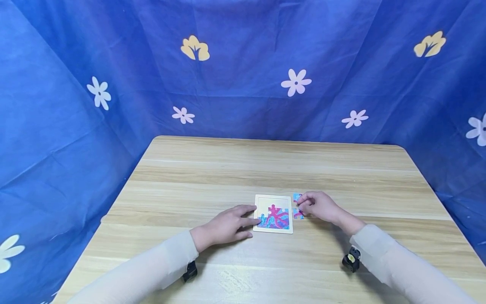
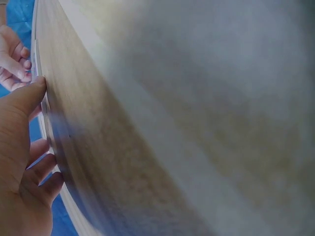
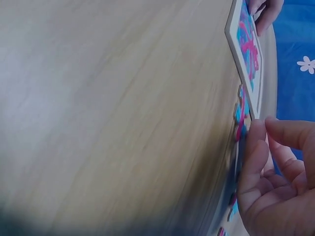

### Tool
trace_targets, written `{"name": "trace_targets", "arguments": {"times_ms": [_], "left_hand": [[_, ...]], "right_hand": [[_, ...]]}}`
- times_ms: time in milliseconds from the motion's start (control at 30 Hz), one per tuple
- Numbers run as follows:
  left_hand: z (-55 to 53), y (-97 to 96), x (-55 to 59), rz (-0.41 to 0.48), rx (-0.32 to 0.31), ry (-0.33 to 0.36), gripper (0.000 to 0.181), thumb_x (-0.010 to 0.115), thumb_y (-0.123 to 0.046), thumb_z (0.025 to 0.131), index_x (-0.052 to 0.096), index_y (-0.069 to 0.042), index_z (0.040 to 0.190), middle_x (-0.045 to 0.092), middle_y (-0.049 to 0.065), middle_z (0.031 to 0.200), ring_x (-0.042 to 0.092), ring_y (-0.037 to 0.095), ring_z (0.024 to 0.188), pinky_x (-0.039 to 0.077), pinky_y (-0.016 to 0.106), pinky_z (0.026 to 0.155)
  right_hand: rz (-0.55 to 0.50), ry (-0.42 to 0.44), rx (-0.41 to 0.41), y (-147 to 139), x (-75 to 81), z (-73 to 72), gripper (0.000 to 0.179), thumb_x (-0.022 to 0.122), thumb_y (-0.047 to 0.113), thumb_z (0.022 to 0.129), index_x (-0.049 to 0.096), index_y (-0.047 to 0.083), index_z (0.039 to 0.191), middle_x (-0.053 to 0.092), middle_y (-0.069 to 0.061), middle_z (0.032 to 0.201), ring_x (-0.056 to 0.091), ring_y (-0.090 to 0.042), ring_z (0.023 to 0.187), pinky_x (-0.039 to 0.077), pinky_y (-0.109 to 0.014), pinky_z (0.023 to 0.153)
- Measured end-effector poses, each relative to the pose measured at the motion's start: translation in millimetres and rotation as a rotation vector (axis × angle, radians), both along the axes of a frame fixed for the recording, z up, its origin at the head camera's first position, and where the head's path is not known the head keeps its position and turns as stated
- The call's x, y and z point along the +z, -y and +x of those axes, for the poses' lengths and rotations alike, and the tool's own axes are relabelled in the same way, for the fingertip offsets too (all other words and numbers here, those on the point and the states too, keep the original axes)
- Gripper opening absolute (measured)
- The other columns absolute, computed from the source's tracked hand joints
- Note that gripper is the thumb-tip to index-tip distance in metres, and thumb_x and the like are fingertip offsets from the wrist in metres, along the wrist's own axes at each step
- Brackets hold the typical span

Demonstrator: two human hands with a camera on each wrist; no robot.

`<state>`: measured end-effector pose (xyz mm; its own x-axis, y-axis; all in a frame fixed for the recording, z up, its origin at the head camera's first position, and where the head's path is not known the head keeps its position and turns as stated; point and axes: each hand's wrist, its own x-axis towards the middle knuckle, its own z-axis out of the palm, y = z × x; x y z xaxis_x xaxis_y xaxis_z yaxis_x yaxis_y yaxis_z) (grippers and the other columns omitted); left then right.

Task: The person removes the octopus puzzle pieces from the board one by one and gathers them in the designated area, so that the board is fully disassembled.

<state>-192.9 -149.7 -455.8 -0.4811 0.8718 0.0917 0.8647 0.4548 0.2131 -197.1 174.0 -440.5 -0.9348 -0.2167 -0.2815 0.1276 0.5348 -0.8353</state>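
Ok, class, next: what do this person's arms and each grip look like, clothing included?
The left sleeve and right sleeve are long, plain and off-white. A small black device sits under each wrist: left device, right device, the latter with a yellowish spot. The left grip and right grip are ungloved human hands.

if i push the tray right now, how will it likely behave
The tray looks thin and stiff, so it should probably slide without bending. Lying flat and square, it seems unlikely to roll or tip. The pieces inside fill only part of it, so a jolt might shift them.
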Motion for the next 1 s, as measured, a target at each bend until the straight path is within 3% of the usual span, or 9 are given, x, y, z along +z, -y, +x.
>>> {"name": "trace_targets", "arguments": {"times_ms": [433, 600, 833, 1000], "left_hand": [[-1.4, -11.2, 3.2, 0.027, 0.010, 0.006, 0.046, 0.065, -0.040, 0.089, 0.061, -0.018, 0.130, 0.047, 0.015, 0.139, 0.042, 0.029, 0.129, 0.032, 0.041, 0.109], [-0.6, -16.4, 3.9, 0.005, 0.001, 0.015, 0.047, 0.063, -0.042, 0.090, 0.060, -0.019, 0.131, 0.046, 0.015, 0.139, 0.042, 0.029, 0.129, 0.031, 0.039, 0.110], [0.6, -22.2, 3.7, 0.003, -0.021, 0.017, 0.046, 0.063, -0.042, 0.090, 0.061, -0.018, 0.130, 0.048, 0.015, 0.138, 0.043, 0.028, 0.128, 0.031, 0.037, 0.110], [1.0, -23.1, 4.1, 0.003, -0.015, 0.037, 0.046, 0.064, -0.040, 0.090, 0.061, -0.017, 0.129, 0.047, 0.015, 0.138, 0.043, 0.029, 0.129, 0.031, 0.037, 0.110]], "right_hand": [[-0.064, -0.034, 0.047, 24, 0.9, -5.9, 0.017, 0.064, 0.004, 0.088, 0.065, -0.003, 0.104, 0.065, -0.007, 0.085, 0.065, -0.020, 0.078, 0.057, -0.031, 0.068], [-0.038, -0.065, 0.084, 36, 1.6, -9.0, 0.018, 0.065, 0.007, 0.089, 0.065, -0.002, 0.104, 0.064, -0.004, 0.084, 0.064, -0.018, 0.076, 0.056, -0.031, 0.064], [-0.069, -0.013, 0.080, 50, -0.6, -11.0, 0.019, 0.065, 0.005, 0.088, 0.065, -0.002, 0.105, 0.065, -0.005, 0.084, 0.064, -0.017, 0.072, 0.055, -0.031, 0.060], [-0.043, -0.028, 0.096, 54, -3.7, -10.8, 0.018, 0.067, 0.005, 0.086, 0.066, -0.001, 0.102, 0.066, -0.002, 0.081, 0.058, -0.014, 0.062, 0.050, -0.026, 0.054]]}}
